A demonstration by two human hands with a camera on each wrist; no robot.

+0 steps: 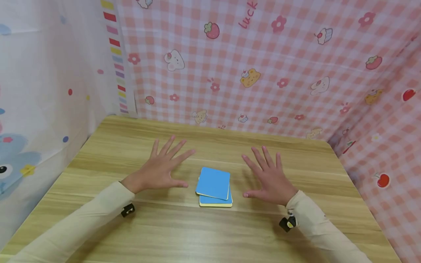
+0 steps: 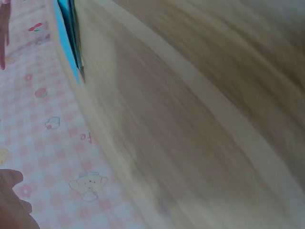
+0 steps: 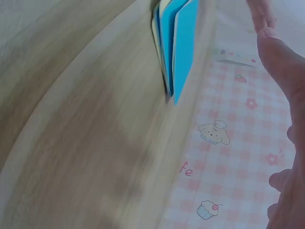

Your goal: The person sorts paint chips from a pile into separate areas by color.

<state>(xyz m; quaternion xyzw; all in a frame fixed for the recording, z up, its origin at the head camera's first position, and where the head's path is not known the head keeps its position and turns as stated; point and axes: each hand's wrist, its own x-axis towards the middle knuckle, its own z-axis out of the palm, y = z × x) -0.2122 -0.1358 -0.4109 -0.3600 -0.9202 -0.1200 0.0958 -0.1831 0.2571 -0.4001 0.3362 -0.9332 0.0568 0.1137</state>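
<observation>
A small stack of blue cards [image 1: 214, 186] with pale yellow edges lies on the wooden table [image 1: 197, 233], the top card skewed from the ones beneath. My left hand [image 1: 161, 168] is spread flat, palm down, just left of the stack and holds nothing. My right hand [image 1: 270, 177] is spread the same way just right of the stack, also holding nothing. Neither hand touches the cards. In the right wrist view the blue cards [image 3: 177, 47] show edge-on with my thumb [image 3: 286, 62] beside them. In the left wrist view the cards [image 2: 69, 38] appear at the top left.
Pink checked cloth [image 1: 263, 65] with cartoon prints walls in the table at the back and right. A white printed cloth [image 1: 39, 91] hangs on the left. Cream sleeves [image 1: 82, 223] cover both forearms.
</observation>
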